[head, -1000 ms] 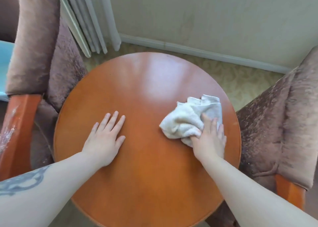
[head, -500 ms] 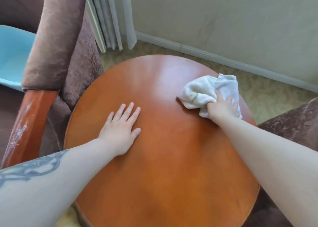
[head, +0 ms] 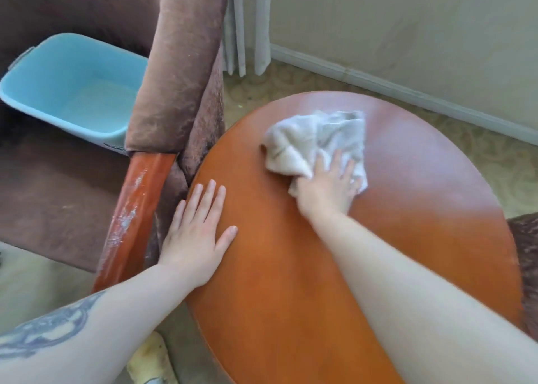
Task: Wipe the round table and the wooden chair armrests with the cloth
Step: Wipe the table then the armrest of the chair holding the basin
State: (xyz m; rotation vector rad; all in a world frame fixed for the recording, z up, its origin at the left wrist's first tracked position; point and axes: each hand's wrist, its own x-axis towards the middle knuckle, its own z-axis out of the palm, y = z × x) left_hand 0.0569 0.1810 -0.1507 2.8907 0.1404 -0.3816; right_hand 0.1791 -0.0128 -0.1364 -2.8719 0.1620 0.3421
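My right hand point(head: 327, 188) lies on the bunched white cloth point(head: 314, 142), fingers spread flat over its near right part and pressing it down onto the round wooden desk point(head: 291, 281); that grip is flat and apart, not curled round the fabric. The cloth sits on the far part of the desk top, a little left of its middle, with most of its folds heaped up on the far left side of my fingers. My left hand point(head: 195, 238) rests palm down near the left edge of the desk, fingers straight and close together, thumb out to the right, holding nothing.

Just left of the desk stands an armchair in brown velvet; its wooden armrest point(head: 131, 214) runs from near to far beside my left hand, and pale scuffs and smears show on its orange-brown finish. The padded upper arm point(head: 177, 63) of the chair rises beyond it. On the chair seat point(head: 58, 191), far left, sits a light blue plastic tub point(head: 72, 89). A second brown chair point(head: 527, 252) shows at the right edge. Beyond the desk lie patterned carpet point(head: 480, 156), a white baseboard point(head: 407, 89), a pale wall and the hem of a curtain point(head: 247, 25).
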